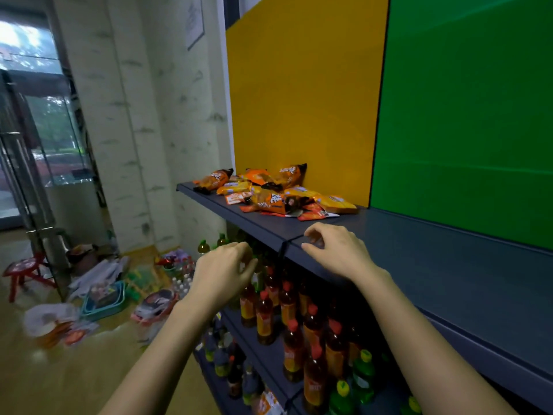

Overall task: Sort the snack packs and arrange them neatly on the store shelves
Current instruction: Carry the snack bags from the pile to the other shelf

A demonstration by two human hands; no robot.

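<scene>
Neither grip had anything in it. The right hand point(338, 253) hung just over the front lip of the top shelf point(434, 265). Its fingers were loosely curled, thumb and forefinger close together but pinching nothing that I could see. The left hand point(224, 271) was beside it, out in front of the shelf edge, likewise slack and empty, with the capped bottles point(287, 310) of the lower shelves below it.

The snack packs point(275, 190) lay farther back and to the left on that same shelf, in a loose heap against the yellow panel point(299, 85). Orange and yellow bags overlapped one another, and a few flat red sachets poked out from underneath. The green panel point(463, 115) stood to the right of them.

From where I stood, the risk looked to be the heap itself. One bag sat right at the shelf's left front corner, and the packs looked slick and were piled on each other. Pulling one from the middle could well send others sliding over the edge onto the bottles or the floor. The bags were also close in colour, so kinds might get mixed in the sorting.
</scene>
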